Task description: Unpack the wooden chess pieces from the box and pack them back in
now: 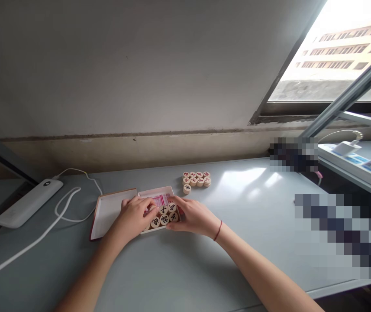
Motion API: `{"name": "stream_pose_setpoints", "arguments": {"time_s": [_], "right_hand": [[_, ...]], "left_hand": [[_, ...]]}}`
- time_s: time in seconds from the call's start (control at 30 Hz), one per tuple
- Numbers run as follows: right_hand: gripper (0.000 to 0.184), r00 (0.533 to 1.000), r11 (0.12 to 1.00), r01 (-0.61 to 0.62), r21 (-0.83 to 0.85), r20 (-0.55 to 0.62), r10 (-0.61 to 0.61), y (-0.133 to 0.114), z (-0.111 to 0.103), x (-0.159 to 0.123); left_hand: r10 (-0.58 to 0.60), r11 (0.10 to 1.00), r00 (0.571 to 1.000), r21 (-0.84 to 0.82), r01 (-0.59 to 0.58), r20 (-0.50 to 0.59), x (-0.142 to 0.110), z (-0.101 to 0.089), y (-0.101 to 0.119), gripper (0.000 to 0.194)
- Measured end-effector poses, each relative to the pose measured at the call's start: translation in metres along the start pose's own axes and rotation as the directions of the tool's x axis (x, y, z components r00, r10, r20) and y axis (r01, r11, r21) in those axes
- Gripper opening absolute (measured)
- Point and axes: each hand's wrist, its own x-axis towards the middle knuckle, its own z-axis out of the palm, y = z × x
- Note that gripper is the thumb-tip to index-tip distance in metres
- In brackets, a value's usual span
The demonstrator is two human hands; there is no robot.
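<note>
An open white-walled box (156,190) holds several round wooden Chinese chess pieces (164,219) with dark characters, beside a pink printed paper (162,199). My left hand (137,215) reaches over the box's left side, thumb and fingertips bent round a piece that they partly cover. With its thumb at the front and fingers at the back, my right hand (193,215) spans the box's right side and grips it. Behind the box, on the desk, stand stacked Chinese chess pieces (196,178) with red characters, and one piece with a dark character (187,189) sits in front of them.
The box's lid (112,212) lies inner side up at the left. Farther left are a white power bank (29,203) and a looped white cable (47,232) on the grey desk (237,260). A power strip with chargers (347,149) is at the right, below a window.
</note>
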Motion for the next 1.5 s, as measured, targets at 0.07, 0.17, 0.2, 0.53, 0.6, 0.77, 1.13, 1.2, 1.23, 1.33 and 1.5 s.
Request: {"name": "stream_pose_setpoints", "arguments": {"time_s": [0.07,0.17,0.2,0.53,0.6,0.77,1.13,1.2,1.23,1.33,1.5], "right_hand": [[0.070,1.000,0.999,-0.001,0.047,-0.025,0.003,-0.001,-0.004,-0.001],[0.057,0.991,0.987,0.063,0.148,-0.128,-0.044,-0.005,-0.009,-0.003],[0.047,0.985,0.978,0.101,0.184,-0.160,-0.071,-0.007,-0.010,-0.003],[0.023,0.939,0.944,-0.063,0.325,-0.300,0.166,0.017,-0.034,-0.004],[0.022,0.905,0.932,-0.246,0.267,-0.281,0.319,0.032,-0.042,-0.004],[0.027,0.871,0.883,-0.450,0.131,-0.156,0.466,0.052,-0.040,-0.001],[0.043,0.946,0.949,-0.159,0.271,-0.232,0.225,0.006,-0.040,-0.010],[0.043,0.983,0.928,-0.082,0.363,-0.126,0.136,-0.005,-0.036,-0.012],[0.042,0.993,0.910,-0.059,0.410,-0.068,0.095,-0.010,-0.034,-0.012],[0.038,0.999,0.891,-0.038,0.451,0.041,0.022,-0.014,-0.032,-0.013],[0.020,0.947,0.979,-0.177,0.100,-0.255,0.197,0.014,-0.039,-0.010]], "left_hand": [[0.003,0.999,0.995,-0.047,-0.008,-0.099,0.001,-0.003,0.001,0.023],[0.003,0.970,0.988,-0.240,-0.041,-0.157,-0.001,-0.008,0.009,0.027],[0.002,0.947,0.990,-0.319,-0.047,-0.139,-0.002,-0.009,0.012,0.029],[-0.298,0.565,0.946,-0.822,0.068,-0.127,0.000,0.013,0.018,0.039],[-0.369,0.486,0.920,-0.871,0.074,-0.128,0.003,0.016,0.014,0.043],[-0.432,0.405,0.899,-0.906,0.119,-0.075,0.007,0.016,0.010,0.056],[0.041,0.887,0.959,-0.431,-0.165,-0.282,-0.007,0.018,0.030,0.028],[0.085,0.897,0.952,-0.394,-0.202,-0.295,-0.008,0.022,0.031,0.028],[0.109,0.898,0.946,-0.377,-0.226,-0.306,-0.008,0.025,0.032,0.028],[0.169,0.898,0.931,-0.339,-0.282,-0.325,-0.010,0.030,0.031,0.026],[0.130,0.920,0.952,-0.325,-0.220,-0.275,-0.010,0.028,0.030,0.027]]}}
